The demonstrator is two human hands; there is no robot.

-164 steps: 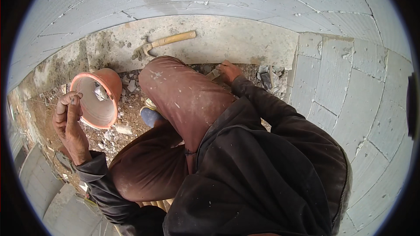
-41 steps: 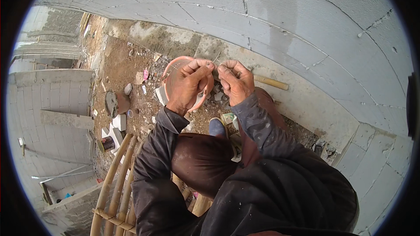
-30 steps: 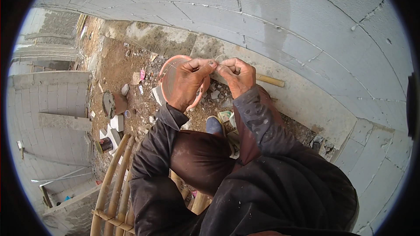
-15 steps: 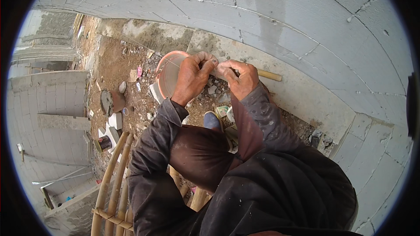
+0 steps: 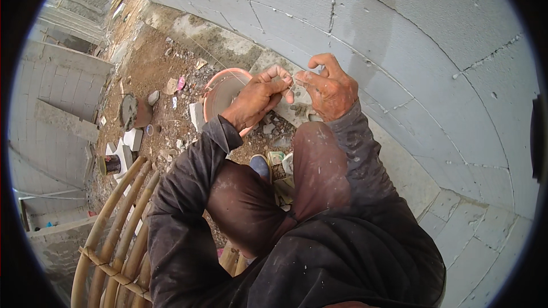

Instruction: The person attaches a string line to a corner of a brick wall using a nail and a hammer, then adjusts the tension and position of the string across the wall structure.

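Note:
A thin pale string (image 5: 206,52) stretches from the far left, past the bucket, to my fingers. My left hand (image 5: 256,98) pinches it between thumb and forefinger, and a short loose end shows by the fingertips. Just right of it, my right hand (image 5: 334,92) is closed, thumb and forefinger pressed together close to that end; the other fingers curl. Whether the right fingertips grip the string is too fine to make out. Below and behind my left hand stands an orange-rimmed bucket (image 5: 210,96), its inside coated pale grey.
A grey block wall (image 5: 399,68) rises ahead and to the right, above a concrete ledge (image 5: 408,162). Bamboo poles lashed together (image 5: 117,239) lie at lower left. A mortar-crusted bucket (image 5: 135,113), a dark can (image 5: 109,164) and white block pieces (image 5: 132,138) sit on rubble-strewn ground.
My hands have moved slightly apart, the right one going right and turning its curled fingers upward. The view has tilted, so wall and poles appear shifted.

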